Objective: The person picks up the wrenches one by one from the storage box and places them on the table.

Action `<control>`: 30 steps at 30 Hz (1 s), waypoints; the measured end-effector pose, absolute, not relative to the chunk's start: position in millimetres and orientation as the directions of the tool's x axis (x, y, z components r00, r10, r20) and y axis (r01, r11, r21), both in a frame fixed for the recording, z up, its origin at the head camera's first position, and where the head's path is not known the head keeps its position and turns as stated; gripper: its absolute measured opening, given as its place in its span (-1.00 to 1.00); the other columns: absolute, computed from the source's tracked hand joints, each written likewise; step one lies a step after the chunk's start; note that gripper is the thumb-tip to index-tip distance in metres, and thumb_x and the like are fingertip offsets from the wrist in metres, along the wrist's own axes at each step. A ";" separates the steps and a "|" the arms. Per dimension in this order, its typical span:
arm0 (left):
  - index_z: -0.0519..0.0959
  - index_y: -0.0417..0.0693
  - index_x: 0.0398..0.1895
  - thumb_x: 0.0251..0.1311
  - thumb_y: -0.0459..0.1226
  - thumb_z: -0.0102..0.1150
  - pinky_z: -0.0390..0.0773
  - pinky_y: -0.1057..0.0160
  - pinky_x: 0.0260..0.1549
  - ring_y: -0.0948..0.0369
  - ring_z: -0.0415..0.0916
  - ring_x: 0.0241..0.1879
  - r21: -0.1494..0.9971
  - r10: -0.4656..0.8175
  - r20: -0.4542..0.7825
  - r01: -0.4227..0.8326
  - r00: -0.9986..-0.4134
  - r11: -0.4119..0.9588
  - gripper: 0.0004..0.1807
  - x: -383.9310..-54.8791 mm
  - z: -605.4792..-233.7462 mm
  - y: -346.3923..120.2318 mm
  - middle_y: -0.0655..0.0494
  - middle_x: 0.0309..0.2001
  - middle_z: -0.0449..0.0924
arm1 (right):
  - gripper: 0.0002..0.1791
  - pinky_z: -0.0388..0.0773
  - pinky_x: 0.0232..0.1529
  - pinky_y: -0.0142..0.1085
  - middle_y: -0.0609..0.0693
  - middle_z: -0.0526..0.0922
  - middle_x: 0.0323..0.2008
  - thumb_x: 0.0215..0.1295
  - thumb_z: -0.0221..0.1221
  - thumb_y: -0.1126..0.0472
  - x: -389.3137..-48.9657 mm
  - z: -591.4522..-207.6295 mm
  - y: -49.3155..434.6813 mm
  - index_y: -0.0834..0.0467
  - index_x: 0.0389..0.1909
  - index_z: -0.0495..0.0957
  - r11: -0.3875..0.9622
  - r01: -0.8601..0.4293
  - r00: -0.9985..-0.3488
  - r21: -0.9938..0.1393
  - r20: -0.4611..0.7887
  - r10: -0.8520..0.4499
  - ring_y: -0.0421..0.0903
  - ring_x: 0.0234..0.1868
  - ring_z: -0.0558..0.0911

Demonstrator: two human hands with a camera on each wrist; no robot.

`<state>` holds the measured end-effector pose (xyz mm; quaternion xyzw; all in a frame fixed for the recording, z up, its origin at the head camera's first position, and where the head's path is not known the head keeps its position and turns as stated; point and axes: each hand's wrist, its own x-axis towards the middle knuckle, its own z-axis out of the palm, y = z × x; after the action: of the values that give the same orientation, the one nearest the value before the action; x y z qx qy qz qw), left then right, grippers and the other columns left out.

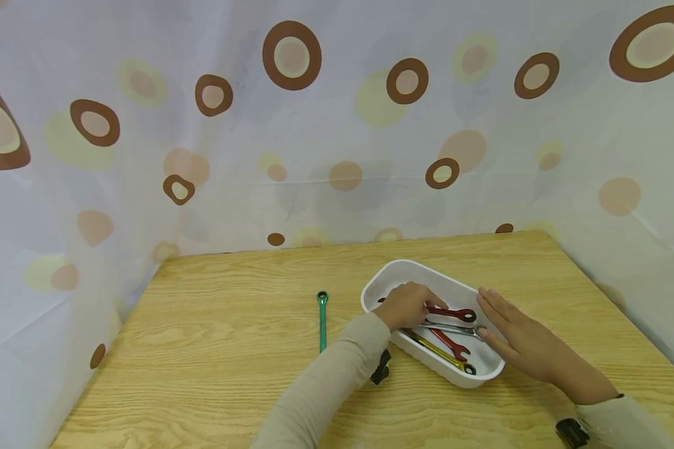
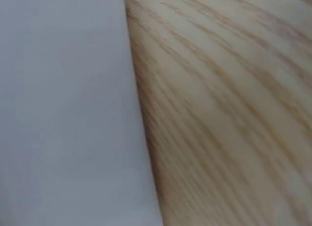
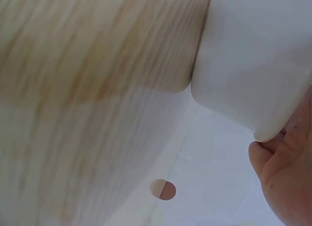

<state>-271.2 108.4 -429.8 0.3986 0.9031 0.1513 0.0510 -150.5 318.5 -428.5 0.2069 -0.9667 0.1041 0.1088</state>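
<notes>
A dark red wrench (image 1: 452,313) lies across the white tray (image 1: 438,284), under the left hand (image 1: 409,304), its ring end pointing toward the right hand (image 1: 519,337). The left hand's fingers are curled and clamped on this wrench, though the palm hides most of the fingertips. The right hand rests at the tray's rim with straight fingers, the thumb spread apart from them and reaching just over the inside; the right wrist view also shows it touching the rim. Inside the tray, a silver wrench (image 1: 449,328) lies just beside the dark red one, then a brighter red wrench (image 1: 448,342) with a forked end, and a yellow wrench (image 1: 435,351) along the near wall. The tray sits on a wood-grain table (image 1: 230,312). To its left, well apart, lies a green wrench (image 1: 322,321), its lower end hidden by the left sleeve (image 1: 331,380). A black device (image 1: 571,432) sits by the right sleeve (image 1: 623,421). Behind the table hangs a white cloth (image 1: 342,125) printed with brown, peach and yellow spots.
</notes>
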 end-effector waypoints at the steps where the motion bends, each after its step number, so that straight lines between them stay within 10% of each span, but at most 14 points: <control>1: 0.61 0.43 -0.09 0.07 -0.48 0.01 0.13 0.46 -0.69 0.36 0.21 -0.58 0.317 0.733 0.038 0.704 -0.679 0.636 -0.45 -271.7 -429.1 107.9 0.43 -0.18 0.61 | -0.31 -0.52 0.17 -0.75 0.10 -0.04 0.43 0.37 -0.05 0.00 -150.5 -428.4 318.5 0.20 0.40 -0.01 0.892 -0.427 -0.887 -0.146 0.258 -0.383 -0.03 0.45 -0.10; 17: 0.46 0.33 0.13 0.16 -0.47 -0.03 0.04 0.46 -0.75 0.35 0.15 -0.67 0.308 0.709 0.144 0.713 -0.690 0.630 -0.44 -278.1 -393.4 95.1 0.28 -0.16 0.59 | -0.31 -0.54 0.14 -0.75 0.10 -0.05 0.43 0.38 -0.07 -0.02 -151.2 -426.7 318.5 0.19 0.40 -0.04 0.896 -0.416 -0.896 -0.156 0.238 -0.374 0.00 0.45 -0.09; 30: 0.50 0.12 0.05 0.19 -0.38 0.08 0.46 0.45 -0.38 0.30 0.52 -0.27 0.618 0.584 0.285 0.612 -0.760 0.494 -0.63 -286.8 -357.5 77.9 0.12 -0.17 0.60 | -0.31 -0.51 0.17 -0.72 0.03 -0.09 0.44 0.37 -0.06 -0.02 -151.9 -426.5 320.4 0.18 0.40 -0.02 0.897 -0.413 -0.895 -0.157 0.251 -0.369 -0.03 0.45 -0.09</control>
<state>-286.8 77.9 -357.5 0.3460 0.8640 0.3652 -0.0186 -151.9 320.4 -426.5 0.2020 -0.9679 0.1038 0.1081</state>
